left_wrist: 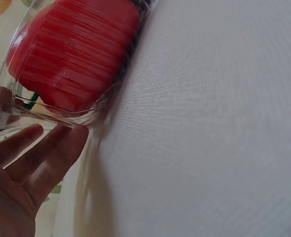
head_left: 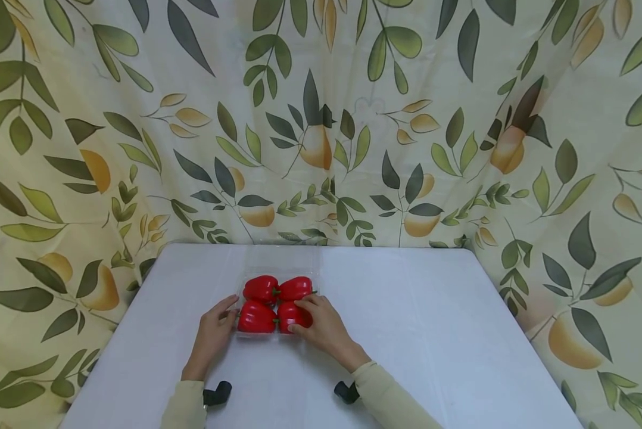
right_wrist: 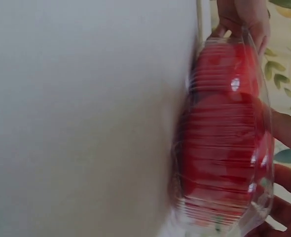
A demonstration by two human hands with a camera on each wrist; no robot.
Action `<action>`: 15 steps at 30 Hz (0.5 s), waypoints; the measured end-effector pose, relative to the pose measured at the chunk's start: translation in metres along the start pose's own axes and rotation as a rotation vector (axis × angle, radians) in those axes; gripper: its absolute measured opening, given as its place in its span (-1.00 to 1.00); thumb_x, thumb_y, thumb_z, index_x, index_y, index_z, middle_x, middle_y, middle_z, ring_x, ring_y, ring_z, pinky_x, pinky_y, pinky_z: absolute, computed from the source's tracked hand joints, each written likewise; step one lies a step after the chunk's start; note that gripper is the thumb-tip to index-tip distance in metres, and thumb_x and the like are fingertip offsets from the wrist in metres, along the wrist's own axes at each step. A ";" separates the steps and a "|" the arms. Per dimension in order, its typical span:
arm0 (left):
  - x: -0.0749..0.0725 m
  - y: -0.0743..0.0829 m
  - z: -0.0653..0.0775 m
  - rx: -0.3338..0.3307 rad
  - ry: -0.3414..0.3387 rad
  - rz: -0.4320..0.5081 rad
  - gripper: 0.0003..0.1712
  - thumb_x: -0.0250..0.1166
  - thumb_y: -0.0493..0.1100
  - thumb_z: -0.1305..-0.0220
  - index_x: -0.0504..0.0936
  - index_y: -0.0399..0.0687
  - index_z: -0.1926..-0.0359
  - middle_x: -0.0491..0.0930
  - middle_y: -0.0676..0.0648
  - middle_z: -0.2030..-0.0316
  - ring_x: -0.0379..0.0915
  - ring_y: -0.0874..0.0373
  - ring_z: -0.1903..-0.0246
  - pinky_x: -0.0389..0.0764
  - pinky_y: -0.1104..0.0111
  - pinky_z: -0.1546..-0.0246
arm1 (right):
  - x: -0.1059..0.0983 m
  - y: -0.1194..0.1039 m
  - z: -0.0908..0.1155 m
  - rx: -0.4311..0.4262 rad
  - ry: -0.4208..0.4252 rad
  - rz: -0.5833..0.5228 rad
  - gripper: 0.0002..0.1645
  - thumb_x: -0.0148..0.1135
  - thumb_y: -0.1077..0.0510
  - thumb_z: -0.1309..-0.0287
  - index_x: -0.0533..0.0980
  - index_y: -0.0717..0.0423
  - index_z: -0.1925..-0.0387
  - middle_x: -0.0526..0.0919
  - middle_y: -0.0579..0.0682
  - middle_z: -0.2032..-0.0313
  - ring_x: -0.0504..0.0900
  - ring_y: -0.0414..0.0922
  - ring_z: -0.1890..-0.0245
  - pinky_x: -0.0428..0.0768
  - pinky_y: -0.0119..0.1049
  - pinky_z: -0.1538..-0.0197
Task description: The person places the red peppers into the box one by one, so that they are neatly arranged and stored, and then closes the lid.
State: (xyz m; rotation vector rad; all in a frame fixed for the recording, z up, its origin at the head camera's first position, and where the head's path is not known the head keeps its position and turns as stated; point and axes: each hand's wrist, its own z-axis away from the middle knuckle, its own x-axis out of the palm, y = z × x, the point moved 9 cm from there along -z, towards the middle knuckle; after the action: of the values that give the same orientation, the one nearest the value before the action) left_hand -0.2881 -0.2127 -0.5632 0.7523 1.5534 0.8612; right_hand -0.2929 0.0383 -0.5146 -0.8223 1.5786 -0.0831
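Red bell peppers with green stems, several of them, sit in two rows in a clear plastic clamshell container (head_left: 256, 336). At the container's left side, my left hand (head_left: 216, 330) touches the wall with its fingers mostly straight. The left wrist view shows those fingertips (left_wrist: 79, 136) against the clear rim, beside a pepper (left_wrist: 76, 49). Over the front right pepper (head_left: 286, 313) lies my right hand (head_left: 326, 328), holding it between thumb and fingers from above. In the right wrist view, peppers (right_wrist: 219, 143) show through the ribbed wall, and the right palm is out of view.
A clear lid flap (head_left: 281, 257) seems to lie back behind the container. All stands on a white-covered table (head_left: 407, 322). Leaf-and-fruit patterned curtains (head_left: 321, 119) surround its back and sides. Black wrist devices (head_left: 217, 393) show by both sleeves.
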 end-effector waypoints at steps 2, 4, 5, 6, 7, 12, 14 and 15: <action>0.000 0.000 -0.001 -0.003 -0.004 0.000 -0.55 0.12 -0.12 -0.44 0.50 0.03 -0.30 0.45 -0.12 -0.33 0.54 -0.11 -0.16 0.64 0.10 -0.08 | 0.001 0.001 0.000 0.003 0.003 -0.005 -0.27 0.49 -0.13 0.03 0.53 0.00 -0.19 0.54 -0.01 -0.13 0.48 -0.08 -0.12 0.70 -0.21 -0.02; 0.000 0.000 -0.001 -0.005 -0.009 -0.001 -0.55 0.12 -0.12 -0.44 0.49 0.04 -0.31 0.44 -0.12 -0.34 0.53 -0.12 -0.17 0.64 0.09 -0.08 | 0.001 0.001 0.000 0.003 0.007 -0.019 -0.27 0.49 -0.12 0.03 0.52 -0.01 -0.19 0.54 -0.01 -0.13 0.48 -0.07 -0.13 0.70 -0.19 -0.03; 0.000 0.000 -0.001 -0.007 -0.011 -0.003 -0.55 0.12 -0.12 -0.44 0.49 0.04 -0.31 0.44 -0.12 -0.34 0.52 -0.12 -0.17 0.64 0.09 -0.09 | 0.001 0.001 0.000 0.001 0.009 -0.025 -0.27 0.49 -0.12 0.03 0.52 -0.01 -0.19 0.53 -0.01 -0.13 0.47 -0.07 -0.14 0.70 -0.18 -0.04; 0.000 0.000 -0.001 -0.008 -0.012 -0.002 -0.55 0.13 -0.12 -0.44 0.49 0.05 -0.31 0.44 -0.12 -0.34 0.52 -0.12 -0.18 0.64 0.09 -0.09 | 0.002 0.002 0.001 0.000 0.011 -0.032 -0.27 0.49 -0.12 0.03 0.51 -0.01 -0.19 0.53 -0.01 -0.13 0.47 -0.07 -0.14 0.70 -0.18 -0.04; 0.000 0.000 -0.001 -0.008 -0.013 -0.003 -0.55 0.13 -0.11 -0.44 0.49 0.05 -0.31 0.44 -0.12 -0.34 0.52 -0.12 -0.18 0.63 0.08 -0.09 | 0.002 0.002 0.001 -0.003 0.013 -0.036 -0.27 0.49 -0.12 0.03 0.51 -0.01 -0.19 0.53 -0.02 -0.13 0.46 -0.07 -0.15 0.70 -0.17 -0.04; 0.000 0.001 -0.001 -0.006 -0.008 -0.004 -0.55 0.12 -0.12 -0.44 0.49 0.05 -0.31 0.44 -0.13 -0.34 0.53 -0.12 -0.17 0.63 0.08 -0.09 | 0.004 0.005 0.001 -0.007 0.006 -0.065 -0.25 0.48 -0.11 0.03 0.47 -0.02 -0.21 0.51 -0.03 -0.15 0.45 -0.07 -0.17 0.70 -0.17 -0.04; 0.000 0.001 -0.001 -0.002 -0.006 -0.006 -0.55 0.12 -0.13 -0.43 0.49 0.04 -0.31 0.45 -0.14 -0.33 0.54 -0.12 -0.16 0.64 0.08 -0.09 | 0.004 0.007 0.001 -0.005 0.000 -0.077 -0.25 0.47 -0.11 0.02 0.46 -0.03 -0.23 0.50 -0.04 -0.16 0.45 -0.09 -0.18 0.70 -0.18 -0.03; 0.000 0.001 -0.001 0.001 -0.003 -0.006 -0.55 0.12 -0.13 -0.43 0.50 0.03 -0.30 0.45 -0.14 -0.33 0.54 -0.12 -0.15 0.64 0.08 -0.08 | 0.003 0.007 0.001 -0.006 -0.001 -0.081 -0.25 0.47 -0.10 0.01 0.46 -0.04 -0.23 0.49 -0.05 -0.17 0.44 -0.09 -0.18 0.70 -0.19 -0.04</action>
State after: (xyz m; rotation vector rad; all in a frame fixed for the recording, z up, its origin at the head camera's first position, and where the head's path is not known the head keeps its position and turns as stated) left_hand -0.2889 -0.2123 -0.5620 0.7486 1.5528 0.8548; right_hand -0.2947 0.0424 -0.5209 -0.8912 1.5450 -0.1364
